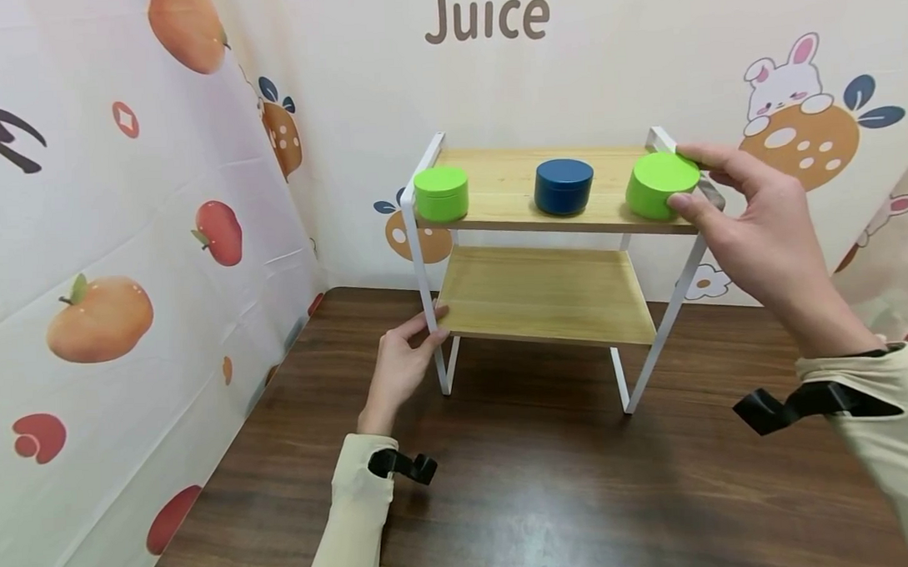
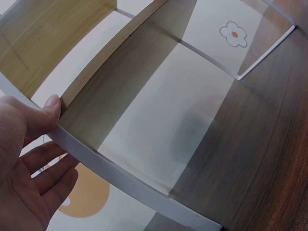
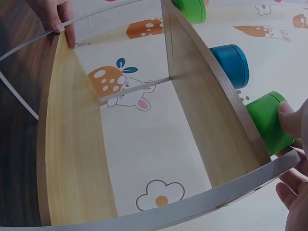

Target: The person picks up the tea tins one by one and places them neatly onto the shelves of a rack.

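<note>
A two-tier shelf rack (image 1: 542, 225) with pale wooden boards and white metal legs stands on the table. My left hand (image 1: 404, 360) pinches its left side at the lower board (image 1: 544, 293), thumb at the board's front corner and other fingers outside the white leg (image 2: 115, 168). On the upper board, my right hand (image 1: 767, 222) holds the right green round tin (image 1: 662, 184), with the thumb on its front side. Some fingers of that hand are partly hidden behind the rack's frame in the right wrist view. A blue round tin (image 1: 563, 186) sits mid-board, and another green tin (image 1: 441, 194) at the left end.
The rack stands on a dark wooden table (image 1: 521, 498). Behind it hangs a printed cloth (image 1: 604, 70) with the word Juice and a rabbit. Another fruit-patterned cloth (image 1: 145, 244) rises along the left. Black straps (image 1: 804, 405) cross both sleeves.
</note>
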A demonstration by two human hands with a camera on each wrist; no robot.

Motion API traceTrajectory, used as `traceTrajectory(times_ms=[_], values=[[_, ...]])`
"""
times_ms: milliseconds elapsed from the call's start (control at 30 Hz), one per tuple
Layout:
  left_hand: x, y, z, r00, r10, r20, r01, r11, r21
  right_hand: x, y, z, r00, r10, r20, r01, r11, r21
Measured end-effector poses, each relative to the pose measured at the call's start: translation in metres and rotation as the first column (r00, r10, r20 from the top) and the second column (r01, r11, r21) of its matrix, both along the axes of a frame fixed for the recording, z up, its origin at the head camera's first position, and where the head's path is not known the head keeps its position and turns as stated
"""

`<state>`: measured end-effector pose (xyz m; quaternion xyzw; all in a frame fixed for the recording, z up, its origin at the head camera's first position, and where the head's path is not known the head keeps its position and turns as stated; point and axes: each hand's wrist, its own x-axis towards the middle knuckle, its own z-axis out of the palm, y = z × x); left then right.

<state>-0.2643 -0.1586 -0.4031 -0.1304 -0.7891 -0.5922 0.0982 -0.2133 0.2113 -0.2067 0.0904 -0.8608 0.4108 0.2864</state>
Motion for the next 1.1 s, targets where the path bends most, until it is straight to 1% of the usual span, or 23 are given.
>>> traceTrajectory(times_ms=[167,400,833,1100], values=[[-0.0006,-0.0006,-0.0004,1.0,-0.007,-0.002,0.007,1.0,0.003,-0.0024,0.0002,-0.0016,0.999,-0.026,0.026,0.026,1.0,0.015],[0.0001,-0.0011,0.0001,1.0,-0.003,-0.003,0.003,1.0,-0.001,-0.004,0.0013,-0.0014,0.997,-0.044,0.06,0.041,0.998,0.04],[-0.0005,0.0005,0.0004,1.0,-0.016,-0.014,0.016,1.0,-0.002,-0.0055,0.0004,0.0009,0.993,-0.077,0.087,0.072,0.995,0.067],[-0.0002,-0.0003,0.0002,1.0,-0.006,-0.018,0.006,1.0,-0.013,-0.0067,-0.0012,-0.0007,0.991,-0.099,0.094,0.092,0.992,0.082]])
